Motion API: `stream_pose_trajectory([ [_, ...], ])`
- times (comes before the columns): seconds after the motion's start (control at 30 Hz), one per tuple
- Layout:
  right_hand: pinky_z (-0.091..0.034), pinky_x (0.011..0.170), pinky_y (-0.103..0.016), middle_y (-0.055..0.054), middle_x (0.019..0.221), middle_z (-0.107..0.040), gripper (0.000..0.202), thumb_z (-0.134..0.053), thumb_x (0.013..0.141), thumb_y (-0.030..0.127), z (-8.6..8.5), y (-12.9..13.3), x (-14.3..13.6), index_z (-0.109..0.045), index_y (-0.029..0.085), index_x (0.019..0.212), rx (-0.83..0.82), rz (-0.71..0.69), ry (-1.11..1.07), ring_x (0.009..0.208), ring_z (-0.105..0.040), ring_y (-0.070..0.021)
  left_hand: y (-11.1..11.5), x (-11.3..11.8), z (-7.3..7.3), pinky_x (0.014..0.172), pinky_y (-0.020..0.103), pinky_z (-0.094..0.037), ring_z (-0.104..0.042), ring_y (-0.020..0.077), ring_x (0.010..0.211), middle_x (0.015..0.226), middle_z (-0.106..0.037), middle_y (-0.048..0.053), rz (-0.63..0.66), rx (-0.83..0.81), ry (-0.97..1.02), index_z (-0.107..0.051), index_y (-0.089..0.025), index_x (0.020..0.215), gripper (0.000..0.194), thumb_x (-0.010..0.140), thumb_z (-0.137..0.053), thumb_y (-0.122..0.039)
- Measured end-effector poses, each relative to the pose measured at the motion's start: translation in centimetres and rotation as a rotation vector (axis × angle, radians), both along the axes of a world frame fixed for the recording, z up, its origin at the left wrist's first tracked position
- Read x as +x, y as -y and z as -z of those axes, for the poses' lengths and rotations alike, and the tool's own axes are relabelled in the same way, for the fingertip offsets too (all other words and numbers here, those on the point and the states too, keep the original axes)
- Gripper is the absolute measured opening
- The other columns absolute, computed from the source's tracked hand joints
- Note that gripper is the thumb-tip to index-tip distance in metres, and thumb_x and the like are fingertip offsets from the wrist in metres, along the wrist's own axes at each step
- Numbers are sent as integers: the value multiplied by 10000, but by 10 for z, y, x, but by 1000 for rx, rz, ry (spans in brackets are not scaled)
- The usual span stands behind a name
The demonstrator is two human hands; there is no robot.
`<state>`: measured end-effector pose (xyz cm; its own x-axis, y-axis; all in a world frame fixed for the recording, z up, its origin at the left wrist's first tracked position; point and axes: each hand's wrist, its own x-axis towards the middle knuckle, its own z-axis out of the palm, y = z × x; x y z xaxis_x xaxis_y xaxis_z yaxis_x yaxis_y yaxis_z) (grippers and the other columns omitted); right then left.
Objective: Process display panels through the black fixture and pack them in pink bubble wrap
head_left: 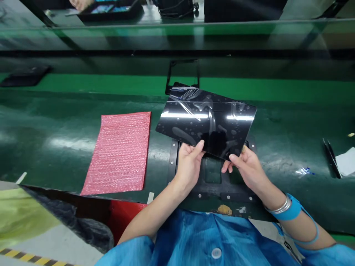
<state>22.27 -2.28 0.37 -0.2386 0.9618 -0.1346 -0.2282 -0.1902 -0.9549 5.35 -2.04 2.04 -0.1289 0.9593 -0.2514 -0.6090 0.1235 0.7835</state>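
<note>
A glossy black glass panel (205,118), covered by a clear film with bubbles and wrinkles, is held tilted above the bench. My left hand (190,164) pinches its near edge, thumb on top and fingers underneath. At the near right corner my right hand (248,168) grips the same panel, its thumb on the film. Below the panel lies a dark frame-like fixture (213,190) with round metal studs, partly hidden by my hands and the panel. A pink bubble-wrap pouch (119,153) rests flat to the left.
Behind the panel a thin black frame (183,62) lies on the green strip. Black tweezers (331,158) and a white paper piece (346,162) are at the right. A dark flat item (26,76) sits far left. Another person's hand (81,4) shows beyond the ledge.
</note>
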Motion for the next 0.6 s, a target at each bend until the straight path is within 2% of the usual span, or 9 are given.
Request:
stream_pose_trajectory([
  [0.07, -505, 481, -280, -17, 706, -751, 392, -736, 855, 546, -2, 2, 4, -607, 221, 1031, 41, -61, 59, 551, -709, -196, -7, -17, -6, 835, 327, -610, -710, 165, 787, 797, -704, -8, -41, 14, -64, -524, -194, 726, 349, 707, -869, -244],
  [0.13, -542, 541, -297, -65, 882, -798, 393, -680, 908, 519, -4, 0, 13, -629, 218, 1156, 106, -43, 155, 624, -735, -193, -22, -47, -17, 824, 312, -607, -708, 166, 806, 816, -712, 17, -135, 26, -168, -502, -192, 703, 318, 725, -818, -162],
  [0.17, -554, 569, -304, -75, 956, -803, 392, -656, 928, 500, -5, -2, 19, -631, 225, 1206, 142, 2, 215, 656, -743, -189, -33, -64, -24, 812, 289, -601, -701, 151, 802, 819, -710, 21, -217, 25, -231, -516, -189, 726, 266, 749, -768, -106],
  [0.23, -568, 617, -317, -72, 1000, -803, 366, -619, 955, 464, -5, -6, 32, -640, 238, 1242, 211, 125, 356, 690, -748, -186, -62, -102, -40, 801, 256, -587, -676, 117, 743, 778, -685, 24, -466, 35, -332, -509, -170, 739, 234, 769, -650, 15],
  [0.3, -576, 663, -333, -58, 986, -804, 333, -601, 963, 445, -2, -11, 46, -657, 248, 1226, 265, 273, 519, 707, -751, -188, -97, -139, -54, 824, 263, -579, -609, 78, 628, 652, -572, -37, -583, 34, -365, -404, -186, 726, 315, 785, -542, 91],
  [0.37, -577, 689, -340, -53, 993, -802, 325, -597, 960, 443, 4, -16, 58, -672, 254, 1214, 291, 393, 678, 727, -756, -192, -133, -174, -63, 850, 309, -588, -627, 80, 667, 680, -545, -53, -682, 27, -395, -373, -190, 800, 340, 790, -434, 144],
  [0.47, -563, 631, -316, -71, 1028, -796, 329, -597, 947, 475, 12, -23, 74, -700, 245, 1157, 263, 505, 818, 721, -754, -193, -182, -224, -64, 826, 333, -604, -661, 91, 773, 827, -528, -45, -836, -57, -544, -364, -204, 976, 403, 763, -392, 137],
  [0.57, -550, 597, -306, -93, 1029, -793, 344, -612, 928, 494, 16, -27, 83, -717, 221, 1110, 211, 568, 843, 696, -746, -190, -222, -274, -50, 856, 324, -594, -651, 107, 957, 1117, -527, 29, -967, -116, -666, -328, -228, 1163, 435, 819, -444, 11],
  [0.6, -549, 604, -311, -91, 1005, -795, 349, -621, 921, 492, 17, -28, 84, -719, 215, 1109, 196, 583, 841, 693, -744, -193, -233, -290, -43, 877, 340, -590, -637, 126, 1047, 1227, -501, 64, -952, -75, -741, -303, -235, 1228, 470, 833, -452, -28],
])
